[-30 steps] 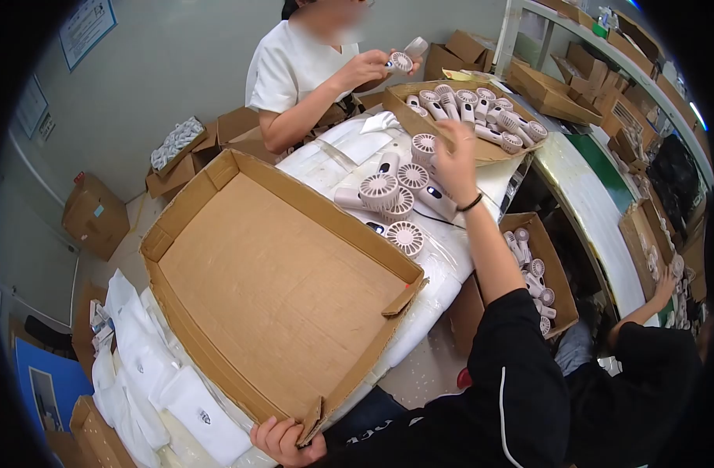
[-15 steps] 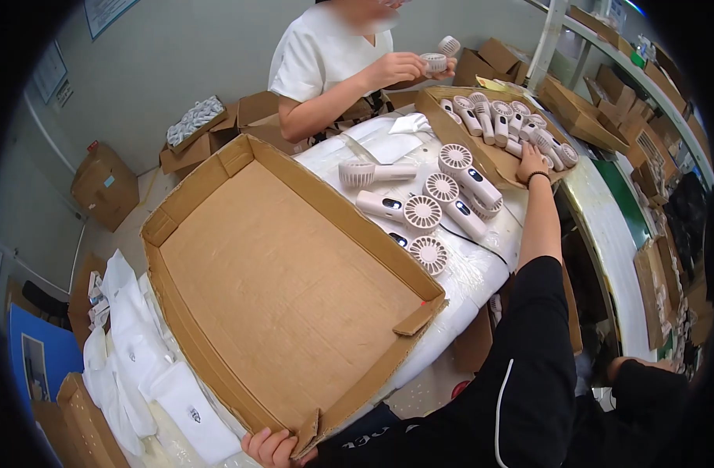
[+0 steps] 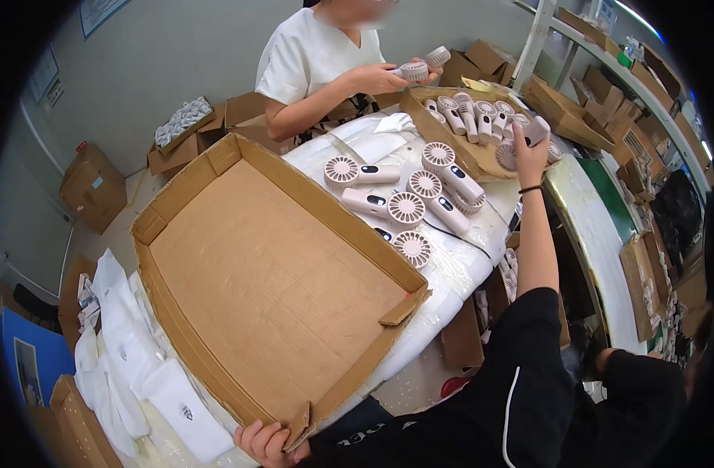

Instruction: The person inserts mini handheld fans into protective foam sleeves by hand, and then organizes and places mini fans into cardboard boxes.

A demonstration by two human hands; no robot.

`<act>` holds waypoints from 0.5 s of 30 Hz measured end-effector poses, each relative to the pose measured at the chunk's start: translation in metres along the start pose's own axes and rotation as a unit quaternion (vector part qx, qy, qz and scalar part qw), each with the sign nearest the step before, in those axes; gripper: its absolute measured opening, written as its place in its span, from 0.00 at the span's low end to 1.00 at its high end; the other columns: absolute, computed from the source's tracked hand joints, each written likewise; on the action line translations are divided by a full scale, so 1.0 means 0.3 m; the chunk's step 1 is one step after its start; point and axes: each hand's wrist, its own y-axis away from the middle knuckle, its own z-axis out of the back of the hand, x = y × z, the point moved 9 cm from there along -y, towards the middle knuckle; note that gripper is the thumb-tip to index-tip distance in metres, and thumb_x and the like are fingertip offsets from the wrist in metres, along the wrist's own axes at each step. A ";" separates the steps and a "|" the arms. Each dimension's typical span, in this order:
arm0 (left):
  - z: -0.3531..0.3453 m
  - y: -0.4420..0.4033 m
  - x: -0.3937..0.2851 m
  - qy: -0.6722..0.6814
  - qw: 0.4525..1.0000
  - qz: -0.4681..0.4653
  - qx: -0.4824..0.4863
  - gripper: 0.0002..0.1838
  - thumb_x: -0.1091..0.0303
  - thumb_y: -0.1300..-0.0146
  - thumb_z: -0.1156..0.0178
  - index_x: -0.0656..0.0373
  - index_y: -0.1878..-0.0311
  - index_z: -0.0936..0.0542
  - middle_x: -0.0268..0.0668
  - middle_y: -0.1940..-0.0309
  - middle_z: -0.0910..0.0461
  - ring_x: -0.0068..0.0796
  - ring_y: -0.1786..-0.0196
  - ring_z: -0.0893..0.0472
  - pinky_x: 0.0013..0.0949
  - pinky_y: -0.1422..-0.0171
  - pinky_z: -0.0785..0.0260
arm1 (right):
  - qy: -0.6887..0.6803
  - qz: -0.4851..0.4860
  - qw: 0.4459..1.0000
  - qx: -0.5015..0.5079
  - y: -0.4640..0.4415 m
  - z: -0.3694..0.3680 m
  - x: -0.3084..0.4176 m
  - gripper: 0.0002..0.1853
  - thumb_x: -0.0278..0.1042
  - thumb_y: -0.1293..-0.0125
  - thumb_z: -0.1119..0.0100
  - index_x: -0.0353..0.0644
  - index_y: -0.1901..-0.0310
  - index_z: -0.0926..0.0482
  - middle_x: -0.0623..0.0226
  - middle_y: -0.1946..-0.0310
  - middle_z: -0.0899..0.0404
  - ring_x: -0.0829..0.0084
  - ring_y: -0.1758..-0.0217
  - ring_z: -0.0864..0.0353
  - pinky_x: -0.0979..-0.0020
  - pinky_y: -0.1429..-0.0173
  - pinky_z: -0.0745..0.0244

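My right hand (image 3: 532, 156) is raised over the right end of a cardboard tray (image 3: 481, 165) of handheld fans. It grips a pale pink handheld fan (image 3: 537, 131), handle up, its round head apparently by my fingers. At the bottom, my left hand (image 3: 265, 443) is closed around the near corner of a large shallow cardboard tray (image 3: 275, 281), whose floor is bare. Between the two trays, several pale handheld fans (image 3: 406, 209) lie loosely on the plastic-wrapped table (image 3: 458, 269), some with small lit displays.
Across the table, a person in a white top (image 3: 314, 66) handles fans with both hands. White cloth-like bags (image 3: 187, 409) lie at lower left. Open cartons (image 3: 244, 109) stand behind, and a shelf rack (image 3: 606, 58) runs along the right. Another dark sleeve (image 3: 637, 378) shows at lower right.
My right hand has lifted a fan up from the right tray. One loose fan on the table now shows its round face and display. My left hand keeps its hold.
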 end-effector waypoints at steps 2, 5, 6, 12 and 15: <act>-0.005 -0.021 -0.004 0.010 0.999 0.020 0.024 0.21 0.44 0.46 0.48 0.54 0.74 0.28 0.35 0.76 0.27 0.41 0.64 0.27 0.43 0.58 0.37 | -0.461 -0.223 0.856 0.065 0.034 -0.063 -0.049 0.18 0.40 0.37 0.40 0.38 0.56 0.36 0.62 0.68 0.24 0.67 0.64 0.20 0.69 0.63 0.23; -0.014 -0.056 -0.007 0.031 0.995 0.053 0.084 0.14 0.54 0.55 0.43 0.55 0.72 0.28 0.36 0.72 0.27 0.43 0.60 0.28 0.44 0.53 0.37 | -0.575 -0.234 0.772 0.139 0.091 -0.046 0.037 0.14 0.36 0.33 0.47 0.39 0.53 0.37 0.66 0.64 0.25 0.70 0.61 0.20 0.71 0.60 0.22; -0.026 -0.065 -0.007 0.042 0.990 0.067 0.117 0.14 0.60 0.60 0.42 0.55 0.70 0.28 0.36 0.69 0.27 0.44 0.57 0.29 0.44 0.51 0.38 | -0.602 -0.238 0.740 0.181 0.113 -0.056 0.065 0.13 0.36 0.31 0.49 0.40 0.52 0.37 0.65 0.63 0.26 0.70 0.60 0.20 0.70 0.56 0.23; -0.036 -0.095 -0.016 0.053 0.977 0.119 0.167 0.16 0.69 0.65 0.40 0.56 0.67 0.28 0.37 0.65 0.28 0.46 0.53 0.31 0.46 0.45 0.40 | -0.632 -0.223 0.713 0.203 0.171 -0.014 0.186 0.24 0.36 0.32 0.49 0.38 0.39 0.43 0.64 0.58 0.26 0.68 0.53 0.22 0.69 0.50 0.24; -0.035 -0.101 -0.019 0.046 0.976 0.138 0.160 0.16 0.70 0.65 0.39 0.56 0.68 0.28 0.37 0.65 0.28 0.47 0.52 0.31 0.47 0.44 0.40 | -0.646 -0.214 0.696 0.231 0.191 -0.016 0.245 0.24 0.34 0.32 0.49 0.37 0.39 0.45 0.64 0.58 0.26 0.68 0.52 0.22 0.69 0.49 0.25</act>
